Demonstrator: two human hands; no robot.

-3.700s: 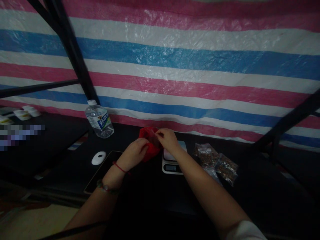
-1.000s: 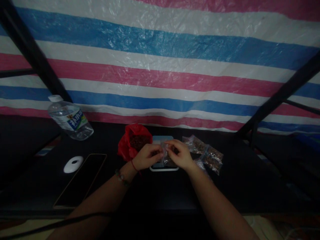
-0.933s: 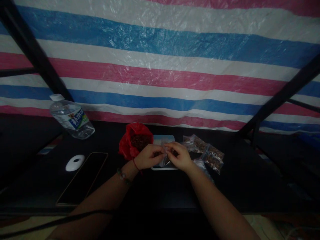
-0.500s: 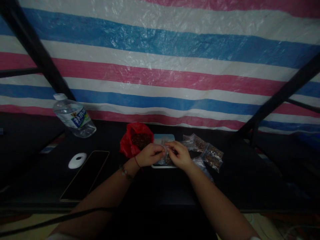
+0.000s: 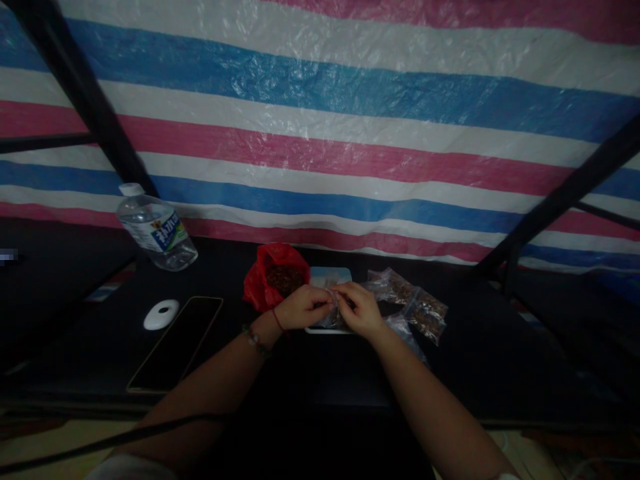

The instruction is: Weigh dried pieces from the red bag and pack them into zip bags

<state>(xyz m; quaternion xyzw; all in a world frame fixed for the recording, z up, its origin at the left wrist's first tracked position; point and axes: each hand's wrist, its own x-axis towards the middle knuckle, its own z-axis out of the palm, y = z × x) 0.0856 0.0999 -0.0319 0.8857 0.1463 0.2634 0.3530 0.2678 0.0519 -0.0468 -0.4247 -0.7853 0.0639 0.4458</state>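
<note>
My left hand (image 5: 306,307) and my right hand (image 5: 361,309) meet over a small scale (image 5: 345,274) with a pale top. Both pinch the upper edge of a clear plastic bag (image 5: 330,319), which hangs between them above the scale; my fingers hide part of it. Just left of the scale stands an open red plastic bag (image 5: 254,283) holding dark brown bits (image 5: 285,279). To the right lie filled clear bags (image 5: 427,313) of brown bits, and flat clear bags (image 5: 404,331) rest beside my right wrist.
A large clear bottle (image 5: 167,237) stands at the back left. Nearer me lie a white oval object (image 5: 161,315) and a phone (image 5: 177,343) on the black table (image 5: 475,373). Dark metal bars (image 5: 95,107) slant up at both sides before a striped plastic sheet (image 5: 320,120).
The view has shifted slightly, so things at the left appear a little further right. Both hands stay at the clear bag's edge, with barely any movement.
</note>
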